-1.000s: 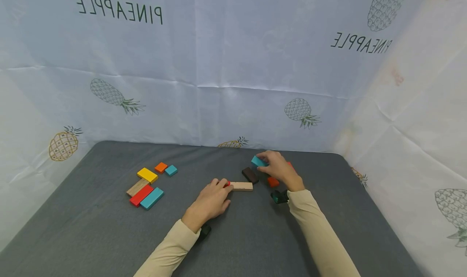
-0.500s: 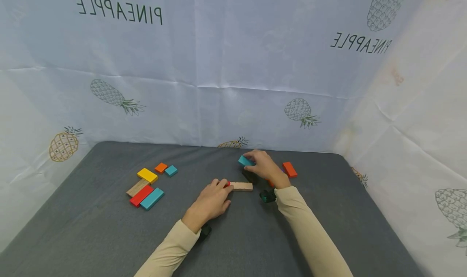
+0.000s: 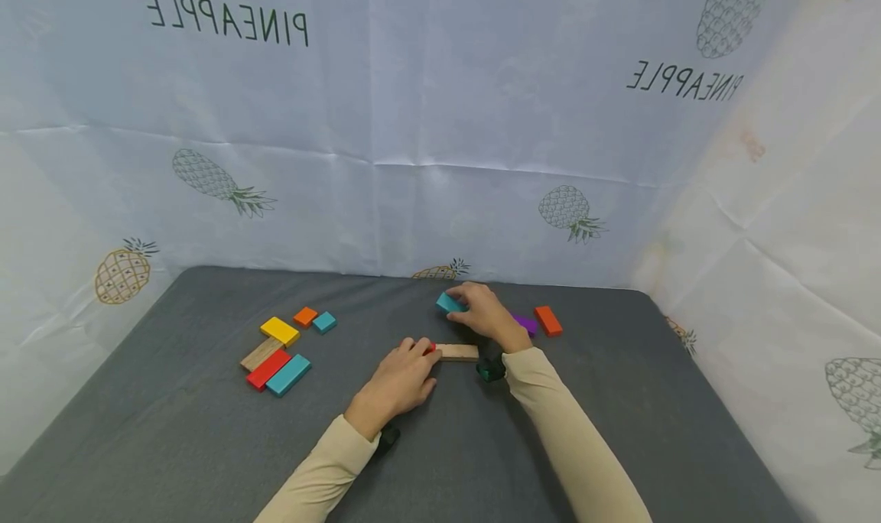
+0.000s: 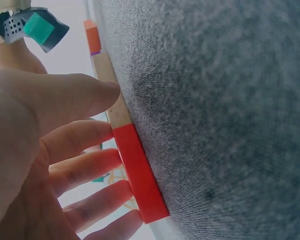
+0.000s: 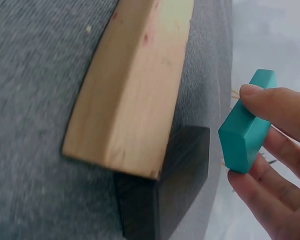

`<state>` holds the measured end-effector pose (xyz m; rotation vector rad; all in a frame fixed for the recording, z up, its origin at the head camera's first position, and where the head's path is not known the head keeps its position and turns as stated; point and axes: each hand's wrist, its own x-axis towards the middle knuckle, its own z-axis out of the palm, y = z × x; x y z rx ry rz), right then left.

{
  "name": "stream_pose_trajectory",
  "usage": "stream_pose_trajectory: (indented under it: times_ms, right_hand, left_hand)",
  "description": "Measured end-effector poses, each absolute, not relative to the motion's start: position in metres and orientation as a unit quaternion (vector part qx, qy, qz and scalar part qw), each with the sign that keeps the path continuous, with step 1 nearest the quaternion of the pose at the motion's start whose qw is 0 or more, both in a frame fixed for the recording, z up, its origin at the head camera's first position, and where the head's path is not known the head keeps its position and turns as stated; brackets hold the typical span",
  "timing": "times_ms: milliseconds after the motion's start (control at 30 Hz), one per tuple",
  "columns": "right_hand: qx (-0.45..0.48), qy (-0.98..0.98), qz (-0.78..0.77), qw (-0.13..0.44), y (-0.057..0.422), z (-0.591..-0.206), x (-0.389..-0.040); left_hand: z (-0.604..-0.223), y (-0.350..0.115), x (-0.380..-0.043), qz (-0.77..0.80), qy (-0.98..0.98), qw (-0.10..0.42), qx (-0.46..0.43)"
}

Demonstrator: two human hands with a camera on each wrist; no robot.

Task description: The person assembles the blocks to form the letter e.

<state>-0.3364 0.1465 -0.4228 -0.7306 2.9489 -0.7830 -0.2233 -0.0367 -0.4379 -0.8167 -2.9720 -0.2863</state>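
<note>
Between the thumb and fingertips of my right hand [image 3: 485,313] is a small turquoise wooden block [image 5: 245,132], held tilted over the back of the table. Below it in the right wrist view, a dark brown block [image 5: 182,185] meets the end of a plain wood block [image 5: 132,95]. My left hand [image 3: 395,385] lies low over the table, its fingertips touching the side of a red block [image 4: 140,172]. That red block sits end to end with the plain one. The left thumb reaches out straight, overlapping the plain block in the left wrist view.
Red [image 3: 269,370], turquoise [image 3: 289,375], plain wood [image 3: 262,353] and yellow [image 3: 280,330] blocks lie side by side at left. Small orange [image 3: 305,316] and turquoise [image 3: 324,322] ones sit behind. Purple [image 3: 526,324] and red-orange [image 3: 548,321] blocks lie right of my right hand.
My right hand has carried the turquoise block leftward along the back of the table, covering the dark brown block and exposing the purple and red-orange ones. The left hand stays in place.
</note>
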Motion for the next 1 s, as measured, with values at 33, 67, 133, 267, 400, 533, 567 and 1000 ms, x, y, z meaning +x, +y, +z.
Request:
stream_pose_trajectory:
  times_ms: [33,67,133,267,400,533,567,1000]
  right_hand:
    - [-0.235,0.94,-0.249,0.002,0.145,-0.423,-0.337]
    - [-0.236,0.94,-0.248,0.003,0.144,-0.424,-0.338]
    - [-0.237,0.94,-0.246,0.006,0.142,-0.424,-0.339]
    - [-0.235,0.942,-0.24,0.015,0.138,-0.426,-0.341]
    - [-0.234,0.942,-0.238,0.025,0.135,-0.428,-0.342]
    - [-0.229,0.946,-0.228,0.035,0.133,-0.431,-0.344]
    - [-0.227,0.947,-0.226,0.038,0.133,-0.432,-0.345]
    - [-0.214,0.943,-0.244,0.069,0.138,-0.433,-0.344]
  left_hand:
    - [-0.438,-0.037,-0.223,-0.092,-0.96,0.023,-0.263]
    - [-0.438,-0.036,-0.223,-0.092,-0.96,0.02,-0.263]
    - [-0.438,-0.036,-0.223,-0.092,-0.961,0.014,-0.261]
    - [-0.438,-0.036,-0.223,-0.097,-0.961,0.005,-0.259]
    - [-0.438,-0.036,-0.224,-0.101,-0.961,0.004,-0.259]
    - [-0.438,-0.036,-0.223,-0.102,-0.961,0.006,-0.259]
    - [-0.439,-0.036,-0.223,-0.102,-0.96,0.007,-0.259]
    - [-0.438,-0.037,-0.222,-0.098,-0.96,0.022,-0.263]
